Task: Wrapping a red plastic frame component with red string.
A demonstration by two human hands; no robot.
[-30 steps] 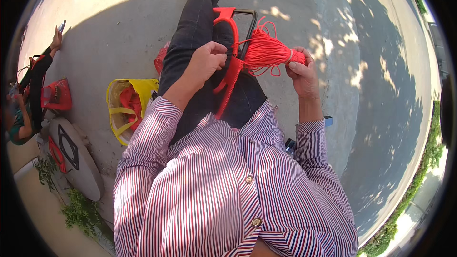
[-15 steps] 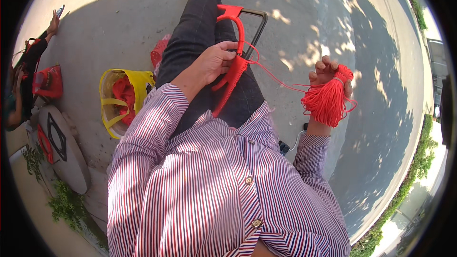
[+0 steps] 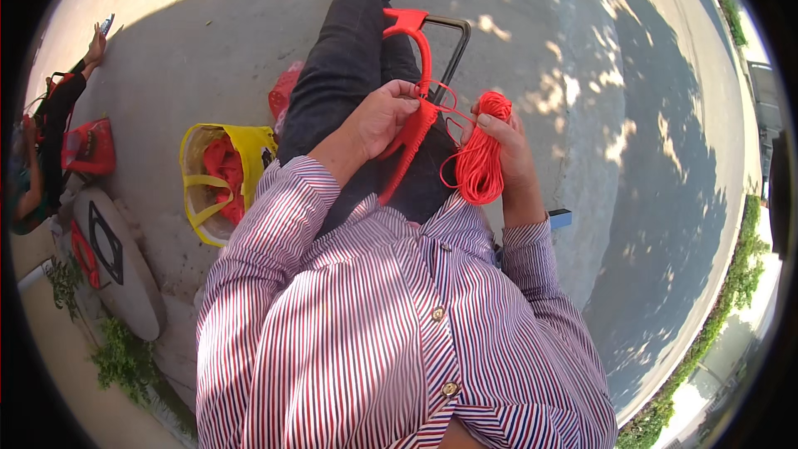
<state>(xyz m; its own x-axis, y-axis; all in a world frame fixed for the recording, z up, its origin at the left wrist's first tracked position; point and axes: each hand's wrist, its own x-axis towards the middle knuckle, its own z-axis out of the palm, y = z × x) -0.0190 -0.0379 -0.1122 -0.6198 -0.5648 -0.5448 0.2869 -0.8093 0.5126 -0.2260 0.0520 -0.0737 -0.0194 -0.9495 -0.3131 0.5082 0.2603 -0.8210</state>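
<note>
A dark rounded frame [image 3: 462, 37], partly covered in red cord wrapping [image 3: 407, 154], lies across my lap over dark trousers. My left hand [image 3: 378, 123] pinches it where the wound part meets a curved red piece [image 3: 424, 46]. In my right hand [image 3: 514, 150] is a thick hank of red cord [image 3: 480, 165], held close to the right side of the frame. Loose strands loop between the hank and the wrapping near my left fingertips. The palm-side fingers of my right hand are partly hidden by the hank.
At left stands a yellow bag [image 3: 253, 158] with red material inside. Beyond it, a round grey slab [image 3: 137, 270] bears a black frame [image 3: 105, 241] and a red one [image 3: 84, 254]. A person's arm [image 3: 75, 79] and a red bag [image 3: 90, 148] are at far left.
My right hand has come in from the far right with the hank, close to the frame. The cord, stretched out before, now hangs slack in loops. My left hand keeps its grip.
</note>
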